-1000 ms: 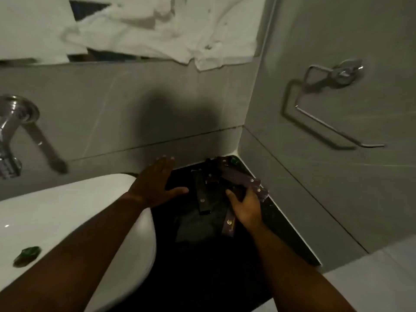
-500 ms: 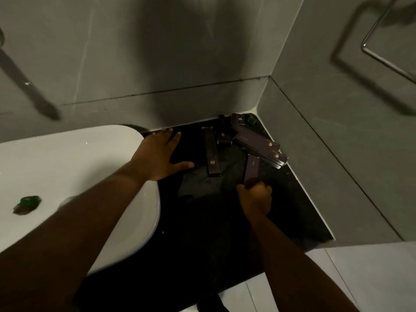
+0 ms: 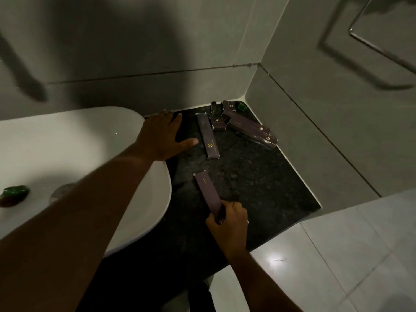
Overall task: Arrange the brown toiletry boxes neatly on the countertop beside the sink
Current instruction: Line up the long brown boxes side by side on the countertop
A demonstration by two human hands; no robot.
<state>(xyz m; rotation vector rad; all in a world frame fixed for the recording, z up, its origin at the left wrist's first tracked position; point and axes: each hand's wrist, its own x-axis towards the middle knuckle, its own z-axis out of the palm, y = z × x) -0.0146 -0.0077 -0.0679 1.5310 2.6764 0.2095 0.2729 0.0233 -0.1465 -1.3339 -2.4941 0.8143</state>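
My right hand (image 3: 228, 221) grips the near end of a long brown toiletry box (image 3: 207, 192) held over the dark countertop (image 3: 258, 183). Another long brown box (image 3: 208, 136) lies flat near my left hand (image 3: 162, 136), which rests open and flat where the sink rim meets the counter. In the back corner two long boxes (image 3: 252, 129) lie stacked at an angle, with a small brown box (image 3: 218, 123) and another small one (image 3: 229, 106) beside them.
The white sink (image 3: 78, 154) fills the left, with a green soap (image 3: 14, 192) in its bowl. A small green item (image 3: 242, 106) and a dark small object (image 3: 213, 108) sit in the corner. Grey tiled walls enclose the counter; a metal towel holder (image 3: 378, 43) hangs at the right.
My right hand has pulled one long box away from the corner pile toward the counter's front. My left hand stayed flat by the sink. The camera tilted further down.
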